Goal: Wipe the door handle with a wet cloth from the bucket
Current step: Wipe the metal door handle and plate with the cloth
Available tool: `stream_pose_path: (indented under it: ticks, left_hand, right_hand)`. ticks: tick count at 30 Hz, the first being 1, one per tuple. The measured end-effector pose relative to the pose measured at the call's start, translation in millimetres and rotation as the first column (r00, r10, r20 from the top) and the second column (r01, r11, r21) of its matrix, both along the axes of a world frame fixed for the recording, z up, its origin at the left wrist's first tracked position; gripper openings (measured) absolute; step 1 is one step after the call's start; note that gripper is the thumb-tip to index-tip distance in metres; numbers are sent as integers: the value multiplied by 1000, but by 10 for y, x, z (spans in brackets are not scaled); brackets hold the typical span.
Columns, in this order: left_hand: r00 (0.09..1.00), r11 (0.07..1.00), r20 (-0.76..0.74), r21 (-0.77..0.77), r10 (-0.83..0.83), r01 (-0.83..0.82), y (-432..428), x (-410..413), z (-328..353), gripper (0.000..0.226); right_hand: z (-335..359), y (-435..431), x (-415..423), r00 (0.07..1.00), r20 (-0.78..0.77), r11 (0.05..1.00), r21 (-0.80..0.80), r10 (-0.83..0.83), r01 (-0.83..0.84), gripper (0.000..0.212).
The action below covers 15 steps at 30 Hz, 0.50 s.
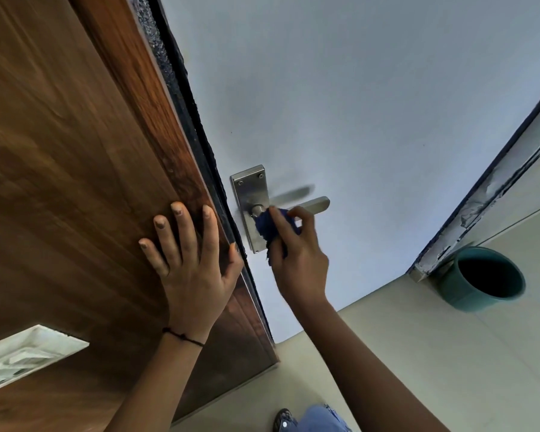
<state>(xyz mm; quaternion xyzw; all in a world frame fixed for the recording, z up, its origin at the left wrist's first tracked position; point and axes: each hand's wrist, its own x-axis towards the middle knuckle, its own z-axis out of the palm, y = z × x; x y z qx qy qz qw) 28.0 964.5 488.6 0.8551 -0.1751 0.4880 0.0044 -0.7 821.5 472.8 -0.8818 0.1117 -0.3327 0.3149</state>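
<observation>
Two hands, one cloth, one door handle and one bucket are in view. The right hand [296,260] has its grip closed on a dark blue cloth [270,227], bunched between thumb and fingers and pressed against the door handle [317,203] where the lever meets its round neck. The cloth covers the inner part of the lever; only the outer end of the lever sticks out to the right past the fingers. A tail of cloth hangs down below the hand, over the lower part of the metal backplate [250,194], which carries two screws at its top. The lower end of the plate is partly hidden by cloth and hand.

The left hand [187,260] lies flat and open, its grip holding nothing, with four fingers spread on the brown wooden panel [75,151] and the thumb hooked toward the dark edge strip [181,98] between the wood and the pale door [356,88]. A thin dark thread [183,336] circles the left wrist.

The teal bucket [455,291] stands on the pale floor [418,353] well to the right of the right hand, just beside a chipped frame foot; its inside is dark, so its contents cannot be made out. At the bottom edge a shoe [282,420] and blue trouser leg [321,419] are cut off.
</observation>
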Motion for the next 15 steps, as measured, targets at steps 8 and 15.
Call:
stream_pose_path:
  ticks: [8,15]
  left_hand:
    - [1000,1000,-1,-1,7,-7,-12,10,-14,86]
    - [1000,1000,13,-10,6,-6,-18,17,-3,84]
  right_hand:
    - [128,-596,87,982,-113,984,74,-153,162,31]
    - [248,-105,4,989,-144,997,-71,20,-31,32]
